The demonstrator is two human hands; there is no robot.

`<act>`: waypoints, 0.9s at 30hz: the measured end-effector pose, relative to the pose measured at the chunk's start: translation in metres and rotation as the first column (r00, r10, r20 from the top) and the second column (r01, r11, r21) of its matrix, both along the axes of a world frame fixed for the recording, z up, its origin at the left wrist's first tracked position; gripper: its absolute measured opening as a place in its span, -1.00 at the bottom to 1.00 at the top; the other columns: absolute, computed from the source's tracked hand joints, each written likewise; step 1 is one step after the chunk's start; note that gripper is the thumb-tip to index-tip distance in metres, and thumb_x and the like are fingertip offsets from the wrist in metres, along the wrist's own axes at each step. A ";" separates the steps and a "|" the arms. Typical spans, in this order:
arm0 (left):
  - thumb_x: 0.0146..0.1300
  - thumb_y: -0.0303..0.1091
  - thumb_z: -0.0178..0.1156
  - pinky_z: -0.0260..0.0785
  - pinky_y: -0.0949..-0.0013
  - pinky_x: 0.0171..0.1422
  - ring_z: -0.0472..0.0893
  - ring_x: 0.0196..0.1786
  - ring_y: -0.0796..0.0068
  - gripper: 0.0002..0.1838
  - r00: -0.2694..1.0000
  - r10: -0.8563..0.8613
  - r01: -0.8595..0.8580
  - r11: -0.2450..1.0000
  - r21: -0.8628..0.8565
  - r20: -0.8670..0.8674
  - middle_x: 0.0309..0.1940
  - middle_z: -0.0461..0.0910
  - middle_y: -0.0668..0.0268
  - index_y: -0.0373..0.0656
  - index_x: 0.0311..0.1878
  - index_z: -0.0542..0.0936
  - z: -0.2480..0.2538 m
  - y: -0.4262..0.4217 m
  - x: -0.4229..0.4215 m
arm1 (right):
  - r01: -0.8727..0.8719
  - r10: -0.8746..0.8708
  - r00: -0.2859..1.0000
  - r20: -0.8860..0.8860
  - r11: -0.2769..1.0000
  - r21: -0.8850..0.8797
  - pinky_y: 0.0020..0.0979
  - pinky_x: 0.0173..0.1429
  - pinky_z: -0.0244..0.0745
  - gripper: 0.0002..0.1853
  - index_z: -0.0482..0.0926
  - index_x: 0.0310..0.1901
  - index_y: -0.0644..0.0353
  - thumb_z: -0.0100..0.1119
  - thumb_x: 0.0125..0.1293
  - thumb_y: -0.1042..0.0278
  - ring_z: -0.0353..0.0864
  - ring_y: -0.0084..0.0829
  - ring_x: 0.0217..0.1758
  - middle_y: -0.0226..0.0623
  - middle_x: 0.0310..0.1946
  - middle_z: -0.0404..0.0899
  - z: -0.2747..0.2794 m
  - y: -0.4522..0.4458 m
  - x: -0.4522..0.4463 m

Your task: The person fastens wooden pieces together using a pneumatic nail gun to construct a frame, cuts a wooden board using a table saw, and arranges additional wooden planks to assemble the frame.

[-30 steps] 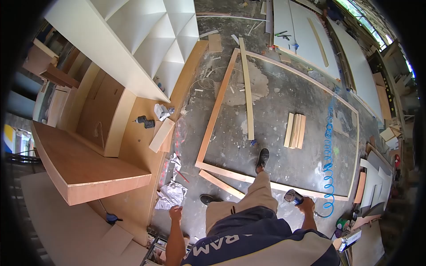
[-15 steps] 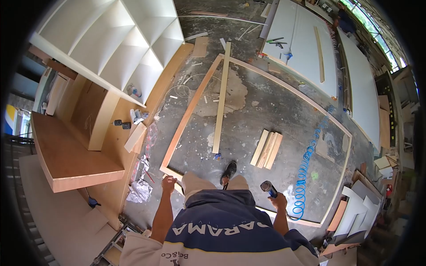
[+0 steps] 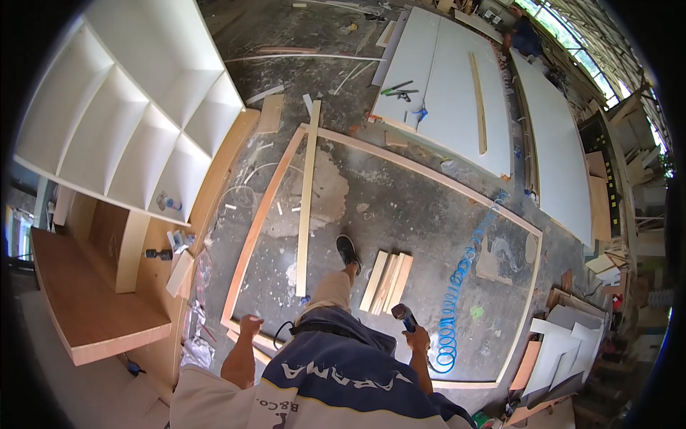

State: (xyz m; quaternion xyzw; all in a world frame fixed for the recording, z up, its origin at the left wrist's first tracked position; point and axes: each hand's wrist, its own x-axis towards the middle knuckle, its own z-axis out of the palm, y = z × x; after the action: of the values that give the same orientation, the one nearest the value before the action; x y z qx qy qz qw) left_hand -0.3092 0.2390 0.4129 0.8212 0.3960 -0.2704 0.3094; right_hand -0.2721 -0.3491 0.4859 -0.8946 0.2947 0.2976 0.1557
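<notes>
My right hand [image 3: 417, 339] is wrapped round a dark nail gun [image 3: 404, 317], its head pointing forward over the floor. Close to that wrist, a blue coiled air hose [image 3: 449, 314] runs away across the floor. My left hand [image 3: 250, 326] hangs with curled fingers above the near left corner of a large wooden frame [image 3: 251, 225]; anything inside the fingers is hidden. Several short wood pieces [image 3: 386, 282] lie side by side inside the frame. A long wooden strip [image 3: 309, 200] crosses the frame's far side. My shoe [image 3: 347, 250] is on the floor between them.
At left stand a white shelf unit [image 3: 128, 136] and a brown curved-front cabinet [image 3: 100, 300], with a drill [image 3: 158, 254] nearby. White panels [image 3: 457, 93] bearing clamps [image 3: 401, 91] lie beyond the frame. Board offcuts [image 3: 564, 357] lean at right. Another person [image 3: 525, 36] is at the far right.
My view has moved forward and turned, so the frame and wood pieces sit lower and further left. One foot has stepped ahead. The nail gun stays in my right hand.
</notes>
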 end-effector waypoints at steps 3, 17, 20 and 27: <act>-0.01 -0.10 0.57 0.54 0.16 0.11 0.73 -0.04 0.16 -0.59 0.997 0.081 -0.081 0.995 -0.062 -0.006 -0.19 0.76 0.09 -0.20 -0.21 0.74 -0.065 0.007 0.050 | 0.072 -0.072 0.997 0.030 0.997 -0.014 -0.06 0.10 0.57 -0.45 0.71 -0.01 0.10 0.51 0.00 -0.05 0.71 0.00 0.01 -0.05 -0.12 0.73 -0.009 -0.014 0.057; 0.16 -0.28 0.44 0.52 0.31 -0.06 0.64 -0.22 0.38 -0.62 0.832 0.076 0.106 0.951 -0.291 0.550 -0.30 0.69 0.20 -0.25 0.00 0.65 0.056 -0.152 0.500 | -0.083 0.093 0.994 0.065 0.987 -0.140 -0.06 0.12 0.56 -0.48 0.71 -0.04 0.12 0.49 0.03 -0.04 0.69 0.00 0.04 -0.04 -0.09 0.72 -0.009 -0.077 0.351; 0.15 -0.24 0.47 0.53 0.31 -0.08 0.67 -0.24 0.41 -0.62 0.876 0.197 -0.076 0.958 -0.278 0.441 -0.32 0.71 0.22 -0.22 -0.03 0.66 0.016 -0.162 0.514 | -0.179 0.175 0.983 -0.049 0.978 -0.111 -0.05 0.16 0.55 -0.45 0.70 0.00 0.13 0.48 0.04 -0.05 0.67 0.03 0.07 -0.04 -0.05 0.70 -0.032 -0.080 0.427; 0.09 -0.17 0.51 0.53 0.26 -0.04 0.71 -0.21 0.31 -0.60 0.932 0.312 -0.275 0.940 -0.203 0.185 -0.31 0.74 0.14 -0.23 -0.09 0.68 -0.123 -0.147 0.523 | -0.480 0.475 0.877 -0.068 0.870 -0.113 0.00 0.08 0.54 -0.48 0.69 -0.06 0.20 0.48 0.05 -0.02 0.68 0.05 0.00 0.00 -0.08 0.70 -0.197 -0.088 0.587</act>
State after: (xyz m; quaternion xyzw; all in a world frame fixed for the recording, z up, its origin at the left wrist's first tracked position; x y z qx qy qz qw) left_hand 0.2134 0.0919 0.2901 0.7466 0.4538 -0.1642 0.4579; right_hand 0.3152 -0.4368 0.2885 -0.9418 0.0859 0.3247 0.0149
